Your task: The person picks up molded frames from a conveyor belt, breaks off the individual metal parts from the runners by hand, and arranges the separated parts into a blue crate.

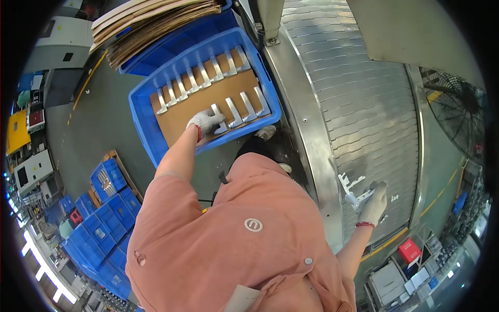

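Note:
My left hand (206, 122), in a white glove, is closed on the near end of a silver L-shaped metal part (217, 110) over the cardboard sheet (179, 120) in a blue crate (136, 106). To its right, several like parts (234, 111) lie in a row. Another row of them (205, 75) runs along the crate's far side. On the right, my gloved right hand (375, 202) has its fingers around a branched silver metal casting (356, 197) at the metal slat conveyor (369, 119). Its fingertips are partly hidden.
Cardboard sheets (156, 26) are stacked on another blue crate (192, 39) behind. The conveyor's steel side rail (306, 122) runs between crate and belt. Small metal bits (394, 198) lie near my right hand. More blue crates (106, 226) stand at the left, and a black fan (457, 106) at the right.

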### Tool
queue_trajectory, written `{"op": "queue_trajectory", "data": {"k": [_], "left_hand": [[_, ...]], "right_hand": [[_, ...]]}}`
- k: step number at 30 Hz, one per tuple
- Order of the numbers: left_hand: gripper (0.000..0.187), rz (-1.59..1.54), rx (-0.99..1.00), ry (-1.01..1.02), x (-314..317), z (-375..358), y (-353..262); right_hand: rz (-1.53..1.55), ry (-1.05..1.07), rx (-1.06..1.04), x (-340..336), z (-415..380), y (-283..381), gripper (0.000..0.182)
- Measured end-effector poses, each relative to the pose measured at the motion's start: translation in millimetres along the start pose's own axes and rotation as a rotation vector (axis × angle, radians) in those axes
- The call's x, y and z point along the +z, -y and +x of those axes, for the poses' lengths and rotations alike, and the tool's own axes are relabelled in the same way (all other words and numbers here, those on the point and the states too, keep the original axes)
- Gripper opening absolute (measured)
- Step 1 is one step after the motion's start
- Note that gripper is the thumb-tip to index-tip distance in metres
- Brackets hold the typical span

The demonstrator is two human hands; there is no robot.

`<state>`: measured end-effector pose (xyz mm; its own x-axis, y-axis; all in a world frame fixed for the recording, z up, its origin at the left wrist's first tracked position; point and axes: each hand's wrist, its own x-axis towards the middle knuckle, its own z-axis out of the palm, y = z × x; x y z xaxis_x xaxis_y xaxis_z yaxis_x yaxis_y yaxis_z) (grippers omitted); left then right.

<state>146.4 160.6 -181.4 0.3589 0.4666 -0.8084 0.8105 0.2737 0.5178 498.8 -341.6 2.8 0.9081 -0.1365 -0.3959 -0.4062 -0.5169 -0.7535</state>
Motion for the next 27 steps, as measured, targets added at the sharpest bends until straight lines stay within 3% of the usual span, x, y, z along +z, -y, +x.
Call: {"op": "queue_trajectory", "data": {"k": [4,10,13,20,26,27], "left_hand": [[0.061,-0.028,-0.014,-0.066,8.8,-8.5,-13.2],[0.059,0.194,-0.044,-0.003,1.8,-2.5,-20.1],[0.057,0.591,0.016,-0.021,3.4,17.2,-10.8],[0.057,0.697,-0.051,-0.057,10.2,14.5,-19.4],[0.062,0.658,-0.095,-0.18,12.8,-19.9,-41.9],[0.059,0.615,0.046,-0.442,17.1,-18.0,-35.9]], "right_hand": [[-0.057,0.0,0.033,-2.6,-5.5,-0.4,0.06],[-0.039,-0.033,0.017,-4.4,-11.4,-3.2,0.06],[-0.048,-0.025,0.001,-6.5,-9.8,-8.1,0.06],[0.0,-0.035,-0.037,-9.7,-8.0,-32.4,0.062],[0.042,-0.137,-0.056,-22.2,-16.2,-44.3,0.059],[0.065,-0.149,-0.046,-24.1,-19.1,-43.6,0.059]]}}
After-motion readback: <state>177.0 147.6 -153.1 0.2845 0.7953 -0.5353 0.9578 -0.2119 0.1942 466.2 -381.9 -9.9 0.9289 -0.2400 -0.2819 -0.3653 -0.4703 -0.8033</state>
